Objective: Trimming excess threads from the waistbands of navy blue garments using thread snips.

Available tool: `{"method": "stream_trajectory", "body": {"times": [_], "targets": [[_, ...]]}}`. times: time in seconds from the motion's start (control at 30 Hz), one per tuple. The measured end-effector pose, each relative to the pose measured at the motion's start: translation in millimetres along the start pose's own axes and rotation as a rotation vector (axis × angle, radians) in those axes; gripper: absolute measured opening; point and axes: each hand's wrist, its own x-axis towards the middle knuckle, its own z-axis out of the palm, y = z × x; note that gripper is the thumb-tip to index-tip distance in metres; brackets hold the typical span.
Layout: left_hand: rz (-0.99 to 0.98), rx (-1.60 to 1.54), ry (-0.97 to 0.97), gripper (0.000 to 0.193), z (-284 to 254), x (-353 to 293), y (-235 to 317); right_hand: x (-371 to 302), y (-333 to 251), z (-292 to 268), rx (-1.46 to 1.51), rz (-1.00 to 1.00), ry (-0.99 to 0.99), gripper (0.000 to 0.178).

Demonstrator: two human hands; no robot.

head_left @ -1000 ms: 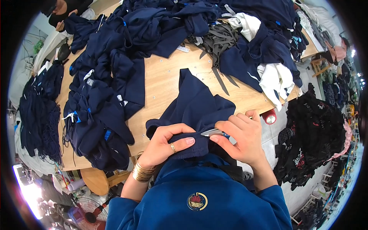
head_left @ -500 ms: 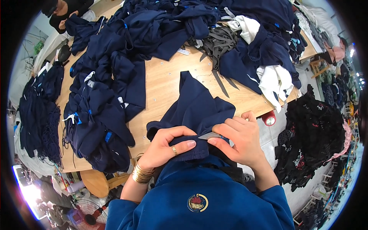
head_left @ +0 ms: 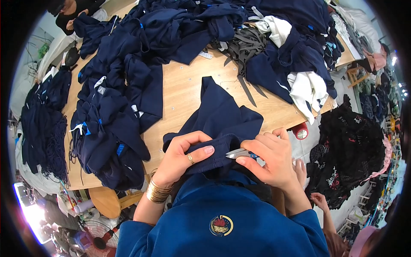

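Observation:
A navy garment [head_left: 220, 105] lies on the table's near edge, its narrow end pointing away from me. My left hand [head_left: 182, 156] is closed on its stitched near band, thumb on top and fingers tucked under the cloth. Gold bangles circle that wrist, and a ring shows on a finger. In my right hand [head_left: 269, 160] is a small pair of thread snips [head_left: 235, 153] with silver blades and a blue grip. The blades point left, slightly parted, with their tips at the band close to my left thumb. My right fingers hide most of the grip.
Navy garments [head_left: 115, 90] heap along the table's left and far sides. Dark grey strips [head_left: 246, 47] and white cloth [head_left: 306, 90] lie at the right. A red cylinder [head_left: 300, 131] stands beside the table, near a black clothing pile [head_left: 346, 158]. Another person's hand [head_left: 319, 200] reaches in at lower right.
The snips have drawn back slightly, showing more blade. My left hand has tilted the band up and open. Another person's hands and arm have come in at lower right.

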Motion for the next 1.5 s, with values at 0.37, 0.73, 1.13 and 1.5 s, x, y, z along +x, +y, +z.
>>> {"method": "stream_trajectory", "body": {"times": [0.37, 0.73, 1.13, 1.5], "targets": [[-0.017, -0.064, 0.069, 0.012, 2.9, 0.0, 2.7, 0.4, -5.2, 0.7, -0.039, 0.005, 0.011, 0.023], [0.018, 0.043, 0.110, 0.014, 3.9, -1.1, -1.6, 1.5, -9.5, -1.1, -0.135, -0.017, -0.004, 0.023], [0.001, -0.011, 0.121, 0.020, 5.2, -1.5, -4.6, -0.6, -7.0, 2.2, -0.078, 0.015, -0.016, 0.023], [0.019, -0.027, 0.017, 0.024, 0.0, 0.2, -4.9, -1.3, -2.9, 2.8, 0.004, 0.047, -0.006, 0.022]]}}
